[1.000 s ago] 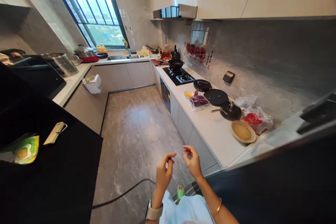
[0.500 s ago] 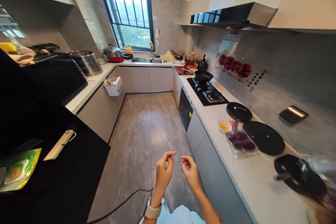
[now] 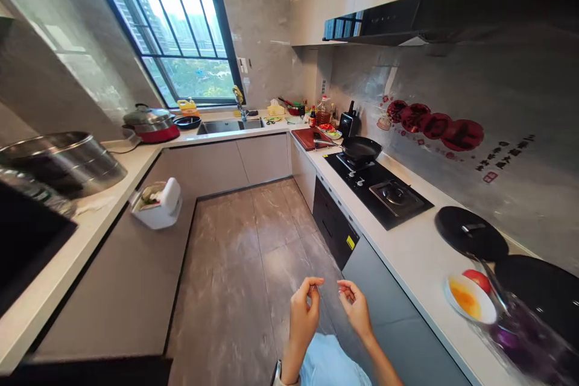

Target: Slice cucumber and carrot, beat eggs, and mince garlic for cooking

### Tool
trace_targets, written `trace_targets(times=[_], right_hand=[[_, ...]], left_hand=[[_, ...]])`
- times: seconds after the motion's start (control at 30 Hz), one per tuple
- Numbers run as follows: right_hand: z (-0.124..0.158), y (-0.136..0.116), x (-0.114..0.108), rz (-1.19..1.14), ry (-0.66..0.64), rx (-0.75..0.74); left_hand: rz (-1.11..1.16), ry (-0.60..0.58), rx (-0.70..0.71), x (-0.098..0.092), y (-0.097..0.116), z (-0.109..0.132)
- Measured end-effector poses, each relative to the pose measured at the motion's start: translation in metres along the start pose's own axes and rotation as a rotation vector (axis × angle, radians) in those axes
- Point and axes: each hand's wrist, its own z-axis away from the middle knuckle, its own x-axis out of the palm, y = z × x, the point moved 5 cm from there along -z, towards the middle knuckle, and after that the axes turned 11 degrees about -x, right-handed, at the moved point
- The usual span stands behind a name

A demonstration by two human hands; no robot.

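White bowl [image 3: 488,312] holds orange liquid [image 3: 465,300] (hands [image 3: 304,315] midair)

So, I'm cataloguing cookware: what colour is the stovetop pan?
The pan is black, clearest in the head view.

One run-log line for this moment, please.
left hand: empty, half-curled | right hand: empty, half-curled | hands: apart | wok: on cooktop | bowl: on counter, yellow contents

grey walls [image 3: 262,18], pale cabinets [image 3: 208,163] and a bright barred window [image 3: 181,24] surround a shiny floor [image 3: 235,271].
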Motion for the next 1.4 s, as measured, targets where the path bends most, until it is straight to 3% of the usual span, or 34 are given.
trace_targets(times=[0.1,0.23,0.33,0.43,0.6,0.77,0.93,1.07,1.2,1.4], right_hand=[[-0.089,-0.004,0.056,-0.027,0.003,-0.026],[-0.203,-0.036,0.151,-0.063,-0.09,-0.103],[-0.27,-0.061,0.229,-0.109,-0.186,-0.164],[-0.323,-0.069,0.306,-0.149,-0.286,-0.206],[-0.418,-0.035,0.404,-0.127,-0.31,-0.195],[-0.532,0.016,0.462,-0.072,-0.194,-0.053],[-0.641,0.04,0.512,-0.026,-0.149,-0.001],[-0.741,0.065,0.566,-0.012,-0.174,0.011],[-0.861,0.084,0.644,-0.016,-0.255,-0.03],[-1.027,0.075,0.795,0.016,-0.484,-0.125]], left_hand=[[-0.016,0.021,0.024,-0.025,0.005,-0.094],[-0.021,0.137,-0.004,-0.075,0.008,-0.212],[0.024,0.217,-0.051,-0.112,-0.002,-0.29],[0.066,0.265,-0.063,-0.143,-0.019,-0.37],[0.078,0.338,-0.076,-0.198,-0.037,-0.517],[0.039,0.323,-0.029,-0.249,-0.026,-0.666],[0.023,0.265,-0.04,-0.28,-0.021,-0.797],[0.071,0.261,-0.06,-0.294,-0.029,-0.909],[0.159,0.285,-0.093,-0.312,-0.041,-1.032],[0.338,0.319,-0.245,-0.361,-0.07,-1.194]])
